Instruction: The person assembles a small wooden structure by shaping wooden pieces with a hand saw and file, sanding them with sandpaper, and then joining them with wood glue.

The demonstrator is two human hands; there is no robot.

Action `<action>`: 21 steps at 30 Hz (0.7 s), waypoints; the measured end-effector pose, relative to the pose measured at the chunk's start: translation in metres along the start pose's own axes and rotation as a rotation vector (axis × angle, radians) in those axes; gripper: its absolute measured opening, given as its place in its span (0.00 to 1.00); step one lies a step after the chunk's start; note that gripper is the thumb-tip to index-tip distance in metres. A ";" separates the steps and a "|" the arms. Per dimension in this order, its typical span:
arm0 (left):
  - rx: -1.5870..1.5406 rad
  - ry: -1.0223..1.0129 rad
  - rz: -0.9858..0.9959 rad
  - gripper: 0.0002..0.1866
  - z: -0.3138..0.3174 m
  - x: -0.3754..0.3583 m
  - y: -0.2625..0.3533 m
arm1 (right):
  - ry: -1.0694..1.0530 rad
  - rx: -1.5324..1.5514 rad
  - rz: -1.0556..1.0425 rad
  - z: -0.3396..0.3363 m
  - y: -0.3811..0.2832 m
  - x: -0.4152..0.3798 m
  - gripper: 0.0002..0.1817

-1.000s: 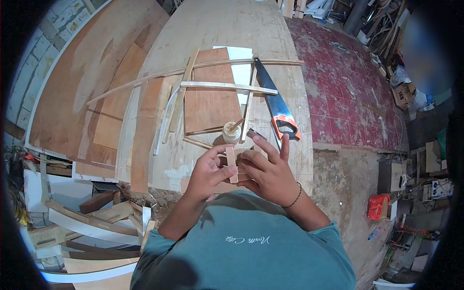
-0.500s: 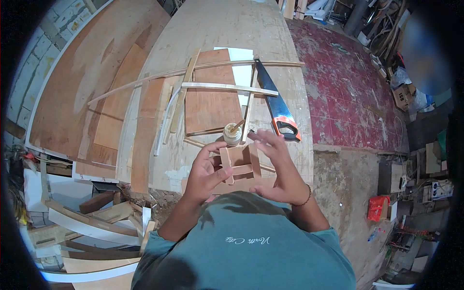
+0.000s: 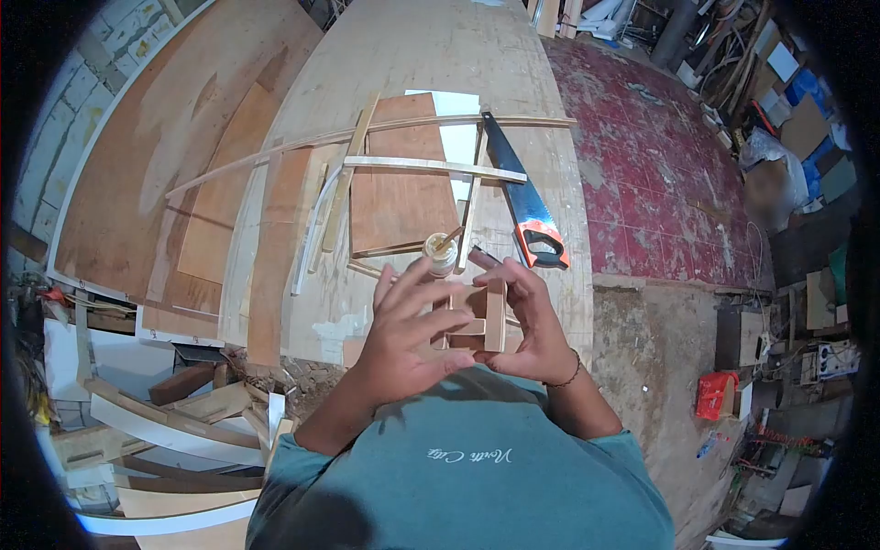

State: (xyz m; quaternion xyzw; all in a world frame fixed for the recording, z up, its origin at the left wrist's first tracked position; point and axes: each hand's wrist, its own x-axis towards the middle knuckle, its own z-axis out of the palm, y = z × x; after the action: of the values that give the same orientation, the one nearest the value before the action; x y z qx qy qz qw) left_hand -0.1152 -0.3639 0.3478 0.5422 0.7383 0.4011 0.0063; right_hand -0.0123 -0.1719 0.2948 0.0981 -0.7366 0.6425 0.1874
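Observation:
A small open wooden box (image 3: 496, 316) with a divider strip across it is held upright in front of my shirt, above the near edge of the workbench. My right hand (image 3: 541, 335) grips its right wall, thumb below and fingers on the upper edge. My left hand (image 3: 399, 344) is at the box's left side, its fingers spread apart and covering part of that side in this view. Just beyond the fingertips stands a glass jar (image 3: 441, 263) with a brown stick leaning out of it.
A handsaw (image 3: 519, 188) with an orange and black handle lies at the bench's right. Wooden strips (image 3: 435, 166) cross over a brown plywood panel (image 3: 403, 206). Offcuts (image 3: 179, 426) are piled on the lower left, and a red container (image 3: 717, 394) sits on the right-hand floor.
The box has shifted right and turned slightly. My right hand, spread before, has closed on its right wall, while my left hand has let go and opened its fingers.

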 end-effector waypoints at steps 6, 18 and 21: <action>0.075 -0.091 0.036 0.22 -0.008 0.003 0.006 | -0.028 0.093 -0.007 0.004 0.000 -0.002 0.59; 0.101 -0.136 0.069 0.19 -0.010 0.006 0.012 | -0.032 0.021 0.007 0.006 -0.009 -0.003 0.57; 0.089 -0.138 0.053 0.19 -0.010 0.006 0.011 | -0.020 0.042 0.010 0.006 -0.006 -0.003 0.55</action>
State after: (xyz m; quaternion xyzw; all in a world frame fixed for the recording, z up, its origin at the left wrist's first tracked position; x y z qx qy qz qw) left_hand -0.1131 -0.3636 0.3640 0.5879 0.7385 0.3295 0.0225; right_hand -0.0080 -0.1790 0.2989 0.1046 -0.7252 0.6578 0.1745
